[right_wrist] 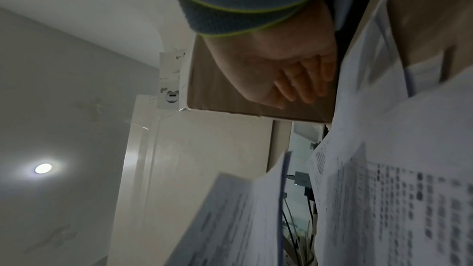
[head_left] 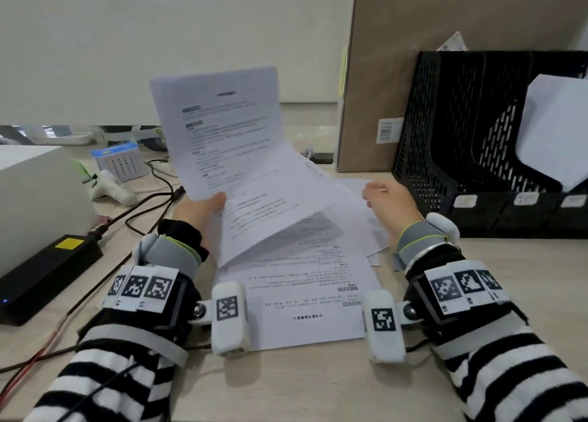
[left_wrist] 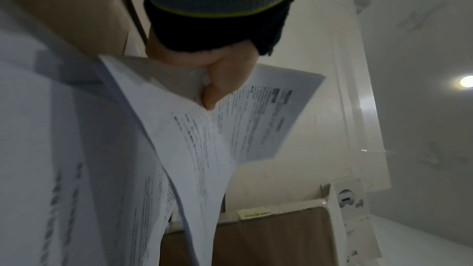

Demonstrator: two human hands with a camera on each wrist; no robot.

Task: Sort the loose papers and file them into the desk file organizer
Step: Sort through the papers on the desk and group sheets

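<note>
- Fingers (left_wrist: 212, 96) of left hand (head_left: 203, 208) are pinching the lower left corner of a printed sheet (head_left: 219, 129), thumb on top, holding it upright over the desk (head_left: 286, 383); a 2nd sheet (head_left: 270, 211) is caught in the same grip and sagging down to the right.
- Right hand (head_left: 391, 202) is hovering just over the spread papers, fingers (right_wrist: 304, 80) straight & together, gripping nothing; can't tell whether they're touching paper.
- Loose papers (head_left: 302, 297) are lying fanned on the desk btwn both wrists, top one w/ its text upside down to the head view; more sheets are poking out under the right hand.
- Black mesh file organizer (head_left: 445, 141) is standing at the back right of the desk, well apart from the left hand; a blank white sheet (head_left: 556, 129) is leaning in one of its right-side slots.
- Tall cardboard box (head_left: 413, 55) is standing just left of & behind the organizer.
- Left side of desk: black power brick (head_left: 47, 272) w/ yellow label, cables (head_left: 140, 205), small blue-and-white box (head_left: 119, 164).
- Both wrists are wearing striped sleeves (head_left: 111, 383) & marker-tagged camera mounts (head_left: 143, 286).
</note>
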